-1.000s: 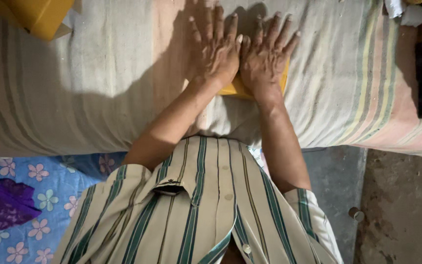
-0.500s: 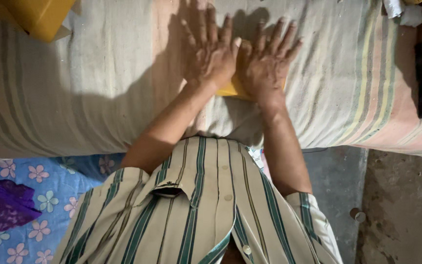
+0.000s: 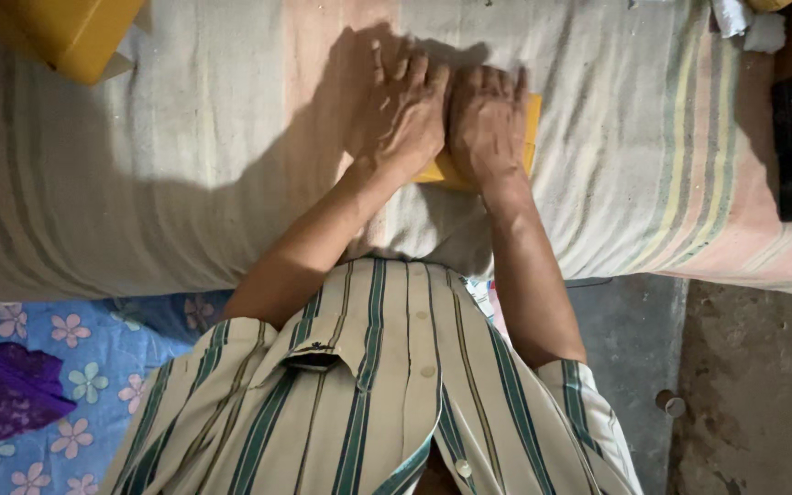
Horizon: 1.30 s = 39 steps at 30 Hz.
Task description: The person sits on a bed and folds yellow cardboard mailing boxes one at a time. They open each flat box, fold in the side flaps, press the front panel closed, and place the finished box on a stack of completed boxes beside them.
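since the earlier views the fingers of both hands have drawn together and the hands have shifted along the flat yellow paper piece [image 3: 532, 128], so more of its right edge now shows; the pressing contact continues and the piece stays flat on the striped woven cloth bed cover [image 3: 139, 183]. the left hand [image 3: 401, 115] lies palm down, fingers extended and close together, covering the left part of the yellow piece and part of the cloth beside it. the right hand [image 3: 488, 124] lies palm down just beside it, the two hands touching, fingers straight and resting on the yellow piece. neither hand is clenched and neither grips anything; both are flat and open, pressing downward. the yellow piece sits near the middle of the bed cover, mostly hidden beneath the hands. a yellow box-shaped object [image 3: 71, 32] lies far left on the cover, well apart. a blue floral cloth [image 3: 66, 357] lies on the floor near left.
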Available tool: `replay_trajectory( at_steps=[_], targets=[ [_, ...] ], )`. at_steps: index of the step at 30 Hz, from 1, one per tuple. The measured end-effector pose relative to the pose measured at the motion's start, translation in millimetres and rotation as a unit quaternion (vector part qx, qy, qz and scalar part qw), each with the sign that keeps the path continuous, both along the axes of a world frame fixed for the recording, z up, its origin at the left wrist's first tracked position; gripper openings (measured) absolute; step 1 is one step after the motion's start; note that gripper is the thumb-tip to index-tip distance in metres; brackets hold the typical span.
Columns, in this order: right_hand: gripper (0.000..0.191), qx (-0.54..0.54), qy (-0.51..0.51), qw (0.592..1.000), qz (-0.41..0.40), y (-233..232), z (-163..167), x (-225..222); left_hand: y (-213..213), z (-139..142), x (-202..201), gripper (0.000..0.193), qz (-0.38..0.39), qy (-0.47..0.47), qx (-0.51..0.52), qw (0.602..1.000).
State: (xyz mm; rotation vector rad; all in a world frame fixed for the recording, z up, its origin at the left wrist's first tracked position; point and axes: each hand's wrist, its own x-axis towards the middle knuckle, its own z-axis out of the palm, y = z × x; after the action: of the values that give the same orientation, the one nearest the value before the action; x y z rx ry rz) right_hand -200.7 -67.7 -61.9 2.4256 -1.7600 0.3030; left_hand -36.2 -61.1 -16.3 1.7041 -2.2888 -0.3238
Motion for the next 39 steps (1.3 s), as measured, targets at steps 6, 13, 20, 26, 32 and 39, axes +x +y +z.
replay_trajectory(
  at_steps=[6,13,20,26,32,39],
  targets=[
    [0.021,-0.017,-0.113,0.993,0.023,1,14,1,-18,-30,-3,0.024,-0.026,0.065,-0.053,0.996],
    [0.023,-0.023,-0.037,0.998,-0.055,1,30,0,-34,-52,-5,0.029,0.0,0.095,-0.099,0.991],
    [0.023,-0.027,-0.112,0.992,0.049,-2,18,-3,-32,-53,6,0.03,-0.097,0.114,-0.118,0.982],
    [0.034,0.022,-0.026,0.993,-0.114,-3,23,-7,-37,-59,2,0.039,0.009,0.104,-0.012,0.994],
    [0.054,-0.001,-0.144,0.976,-0.165,52,38,-17,2,-57,20,0.081,0.089,0.219,0.079,0.968],
    [0.074,-0.063,-0.041,0.994,-0.082,111,66,27,32,-58,21,0.092,0.156,0.321,0.218,0.908]
  ],
)
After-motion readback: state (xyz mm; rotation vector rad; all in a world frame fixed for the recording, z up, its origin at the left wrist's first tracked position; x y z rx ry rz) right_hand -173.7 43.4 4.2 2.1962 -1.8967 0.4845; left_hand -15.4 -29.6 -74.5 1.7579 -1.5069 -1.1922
